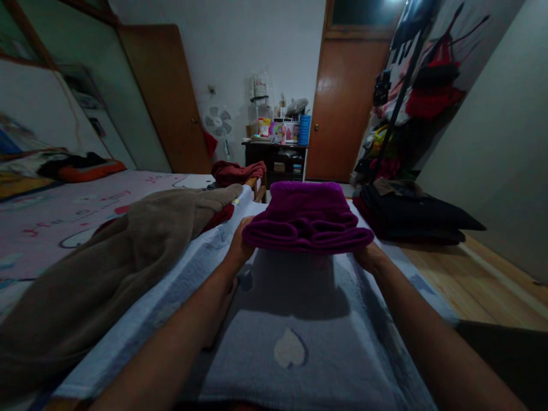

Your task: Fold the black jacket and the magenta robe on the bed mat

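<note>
A folded purple fleece garment (309, 208) is held up in front of me, above a grey-blue cloth with a pale heart (290, 348) on it. My left hand (243, 240) grips the left edge of the bundle, its fingers mostly hidden beneath the fabric. On the opposite edge, my right hand (367, 256) has hold too, with its fingers also tucked out of sight. The thick folded layers face me, and the bundle casts a shadow on the cloth below.
A brown fleece garment (145, 234) lies on the left across the patterned bed (89, 200). Dark folded clothes (411, 208) are stacked on the right, by a wooden surface (483, 279). Red cloth (237, 172) sits farther back. A fan (218, 121) and a cluttered dark table (274, 151) stand at the wall.
</note>
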### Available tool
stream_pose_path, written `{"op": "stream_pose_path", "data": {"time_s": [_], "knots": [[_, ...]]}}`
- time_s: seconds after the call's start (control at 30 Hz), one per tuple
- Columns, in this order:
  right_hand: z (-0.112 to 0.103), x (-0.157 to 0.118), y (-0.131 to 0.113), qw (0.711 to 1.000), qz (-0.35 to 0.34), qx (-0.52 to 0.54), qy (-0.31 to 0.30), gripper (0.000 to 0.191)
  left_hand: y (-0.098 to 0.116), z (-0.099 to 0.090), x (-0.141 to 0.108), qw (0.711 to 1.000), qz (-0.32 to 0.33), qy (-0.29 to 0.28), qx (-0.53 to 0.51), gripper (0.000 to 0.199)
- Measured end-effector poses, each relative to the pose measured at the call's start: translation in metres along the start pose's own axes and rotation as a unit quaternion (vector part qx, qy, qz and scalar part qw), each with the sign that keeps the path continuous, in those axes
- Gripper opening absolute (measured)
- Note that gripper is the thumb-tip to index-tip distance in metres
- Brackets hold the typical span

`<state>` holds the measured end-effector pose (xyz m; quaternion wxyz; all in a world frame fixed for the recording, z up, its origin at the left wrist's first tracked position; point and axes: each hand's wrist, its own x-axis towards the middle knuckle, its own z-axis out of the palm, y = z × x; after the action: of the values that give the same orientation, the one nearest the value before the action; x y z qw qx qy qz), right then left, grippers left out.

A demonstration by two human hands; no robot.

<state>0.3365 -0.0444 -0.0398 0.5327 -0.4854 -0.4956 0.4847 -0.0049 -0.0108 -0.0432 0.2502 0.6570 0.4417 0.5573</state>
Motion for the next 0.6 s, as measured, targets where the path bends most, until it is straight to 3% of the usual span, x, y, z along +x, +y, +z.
{"op": "stream_pose_path", "data": {"time_s": [0.07,0.2,0.37,0.5,0.6], "knots": [[-0.001,-0.023,0.013,0.999,-0.013,0.035,-0.034,0.054,-0.005,-0.004,-0.028,0.998,-0.010,-0.021,0.058,0.032],[0.002,-0.066,0.034,0.997,0.003,0.070,-0.010,0.057,-0.009,-0.008,-0.080,0.997,-0.035,-0.022,0.067,0.034],[0.008,-0.105,0.063,0.992,0.040,0.111,0.035,0.061,0.000,-0.003,-0.135,0.990,-0.128,-0.018,-0.060,0.045],[0.004,-0.133,0.076,0.973,0.150,0.143,0.098,0.053,0.014,-0.005,-0.172,0.932,-0.282,-0.036,-0.226,0.060],[-0.003,-0.151,0.080,0.968,0.184,0.134,0.104,0.041,0.018,-0.014,-0.190,0.879,-0.387,-0.041,-0.277,0.059]]}}
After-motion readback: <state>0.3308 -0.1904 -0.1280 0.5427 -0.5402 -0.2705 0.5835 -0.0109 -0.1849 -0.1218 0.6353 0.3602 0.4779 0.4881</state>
